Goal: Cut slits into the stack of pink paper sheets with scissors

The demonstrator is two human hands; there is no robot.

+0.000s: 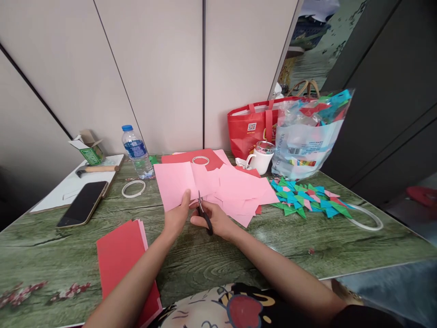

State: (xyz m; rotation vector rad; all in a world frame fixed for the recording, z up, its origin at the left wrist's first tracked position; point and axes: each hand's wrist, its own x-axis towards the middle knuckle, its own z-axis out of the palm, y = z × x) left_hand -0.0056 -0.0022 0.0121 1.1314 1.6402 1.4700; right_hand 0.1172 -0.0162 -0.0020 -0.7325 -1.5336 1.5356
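Note:
My left hand (177,216) grips a folded sheet of pink paper (173,184) by its lower right corner, thumb on top. The sheet is raised and tilted, with a crease near its right side. In my right hand (218,219) is a pair of scissors (205,219) with black handles, its blades pointing up beside the paper's right edge. Whether the blades touch the paper I cannot tell. Behind both hands lie loose pink sheets (242,189) in an overlapping pile, with red paper (191,159) under and behind them.
Red sheets (119,259) are stacked at front left. Left are a phone (83,203), hammer (99,168), tape roll (133,188) and water bottle (137,152). A white mug (261,159), red bag (246,130), plastic bag (303,146) and folded paper pieces (303,199) stand or lie right.

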